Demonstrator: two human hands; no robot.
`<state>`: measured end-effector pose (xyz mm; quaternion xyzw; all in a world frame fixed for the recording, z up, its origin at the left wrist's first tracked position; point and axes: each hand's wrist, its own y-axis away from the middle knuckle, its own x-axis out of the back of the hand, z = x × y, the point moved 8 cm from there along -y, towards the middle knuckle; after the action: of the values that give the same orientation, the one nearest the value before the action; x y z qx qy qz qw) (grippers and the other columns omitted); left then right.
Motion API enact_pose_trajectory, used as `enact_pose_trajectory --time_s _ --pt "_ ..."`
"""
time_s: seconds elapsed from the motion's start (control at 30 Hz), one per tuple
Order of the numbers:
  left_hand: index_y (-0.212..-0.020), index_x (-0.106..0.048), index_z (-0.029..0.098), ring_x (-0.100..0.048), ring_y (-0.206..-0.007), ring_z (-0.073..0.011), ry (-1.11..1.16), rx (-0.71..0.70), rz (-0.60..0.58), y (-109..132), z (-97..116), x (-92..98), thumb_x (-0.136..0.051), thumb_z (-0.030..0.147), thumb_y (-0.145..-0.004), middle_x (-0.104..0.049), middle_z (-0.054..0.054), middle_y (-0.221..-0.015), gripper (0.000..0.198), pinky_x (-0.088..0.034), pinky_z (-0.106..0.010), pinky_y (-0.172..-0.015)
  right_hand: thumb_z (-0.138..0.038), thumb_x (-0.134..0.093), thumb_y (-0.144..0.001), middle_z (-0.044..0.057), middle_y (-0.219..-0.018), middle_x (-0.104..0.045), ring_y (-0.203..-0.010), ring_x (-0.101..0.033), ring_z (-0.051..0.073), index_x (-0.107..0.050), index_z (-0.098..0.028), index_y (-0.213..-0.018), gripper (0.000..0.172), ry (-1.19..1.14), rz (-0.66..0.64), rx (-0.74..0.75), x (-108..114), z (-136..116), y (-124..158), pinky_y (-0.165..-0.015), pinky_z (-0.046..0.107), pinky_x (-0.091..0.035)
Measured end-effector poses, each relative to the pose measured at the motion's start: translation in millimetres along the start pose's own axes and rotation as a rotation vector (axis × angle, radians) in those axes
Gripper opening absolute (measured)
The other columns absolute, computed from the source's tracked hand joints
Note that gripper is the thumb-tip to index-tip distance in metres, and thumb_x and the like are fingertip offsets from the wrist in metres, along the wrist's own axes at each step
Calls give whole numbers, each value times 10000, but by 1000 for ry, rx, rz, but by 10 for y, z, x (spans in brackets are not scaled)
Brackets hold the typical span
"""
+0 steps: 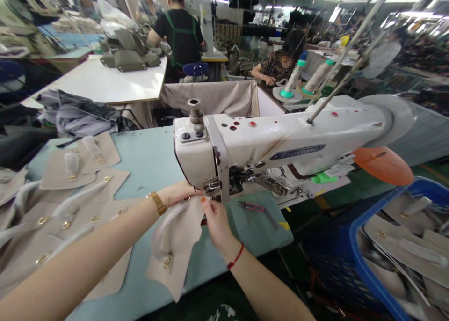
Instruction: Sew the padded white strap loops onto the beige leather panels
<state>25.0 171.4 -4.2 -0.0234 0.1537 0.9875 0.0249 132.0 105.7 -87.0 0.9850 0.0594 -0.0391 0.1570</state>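
Observation:
A beige bag panel point(175, 246) with a gold fitting hangs over the front edge of the pale blue table point(147, 157), its top end under the head of the white sewing machine point(280, 143). My left hand point(178, 193) rests on the panel's far side by the needle, fingers closed on it. My right hand point(214, 220) pinches the panel's near edge just in front of the needle.
Several beige panels point(70, 204) with gold fittings lie stacked at the left. Pink snips point(250, 207) lie right of the needle. A blue crate point(396, 246) of finished pieces stands at the right. Other people work at tables behind.

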Motion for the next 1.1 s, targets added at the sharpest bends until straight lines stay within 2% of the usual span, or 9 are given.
enact_pose_trajectory --time_s 0.1,0.2,0.37,0.6,0.7,0.77,0.9,0.97,1.1 --pt "-520 -640 195 -649 -707 -261 17 53 -110 49 -157 -96 -807 134 -412 -651 -17 -556 208 -536 -329 -629 -539 -513 -849 -10 -553 -486 -530 -468 112 -520 -169 -639 425 0 -42 -8 36 -38 6 -471 204 -339" --pt "-593 -677 174 -631 -607 -220 37 97 -131 95 -345 -117 -807 241 -507 -681 -43 -602 170 -527 -318 -570 -537 -515 -848 -26 -530 -455 -483 -420 90 -501 -168 -638 424 1 -123 -19 69 -72 0 -451 196 -304" --pt "-649 -666 165 -607 -545 -177 81 109 -62 217 -564 -153 -786 387 -618 -689 -52 -627 253 -502 -285 -537 -492 -579 -806 -54 -498 -390 -445 -321 62 -449 -177 -589 403 17 -221 -25 209 -143 -40 -425 187 -238" --pt "-777 -692 160 -603 -577 -167 40 55 45 276 -583 -136 -733 476 -693 -695 -42 -674 330 -454 -249 -528 -501 -630 -782 -37 -473 -446 -473 -374 80 -524 -161 -565 418 73 -326 -50 315 -275 -112 -454 198 -245" --pt "-882 -714 166 -652 -803 -204 -51 -26 74 296 -562 3 -678 444 -760 -732 -58 -865 306 -498 -287 -740 -484 -670 -754 -38 -481 -458 -475 -375 80 -538 -155 -555 407 80 -361 -56 369 -352 -98 -463 202 -247" --pt "-1029 -704 169 -613 -1065 -245 -219 -159 161 410 -553 153 -597 408 -829 -706 -88 -1101 329 -431 -350 -976 -468 -690 -742 -39 -502 -471 -491 -380 79 -553 -147 -563 392 87 -387 -51 418 -371 -31 -479 200 -257" --pt "-1390 -467 147 -330 -1404 -270 -569 -388 306 840 -728 251 -504 366 -893 -390 -139 -1515 544 -204 -440 -1174 -500 -655 -784 -22 -597 -535 -549 -425 89 -606 -136 -660 387 54 -345 -69 508 -203 213 -514 195 -297" --pt "-1422 -420 144 -296 -1423 -294 -558 -336 274 965 -918 166 -536 399 -876 -323 -152 -1549 614 -208 -459 -1177 -555 -626 -800 5 -671 -590 -582 -476 109 -632 -137 -750 421 -38 -276 -96 505 -47 341 -541 208 -350" --pt "-1201 -611 143 -479 -1286 -379 -316 -156 243 974 -1027 -103 -609 545 -797 -582 -185 -1324 570 -360 -493 -1095 -600 -575 -828 34 -739 -613 -630 -515 135 -618 -143 -821 458 -152 -145 -45 443 94 508 -576 235 -413"
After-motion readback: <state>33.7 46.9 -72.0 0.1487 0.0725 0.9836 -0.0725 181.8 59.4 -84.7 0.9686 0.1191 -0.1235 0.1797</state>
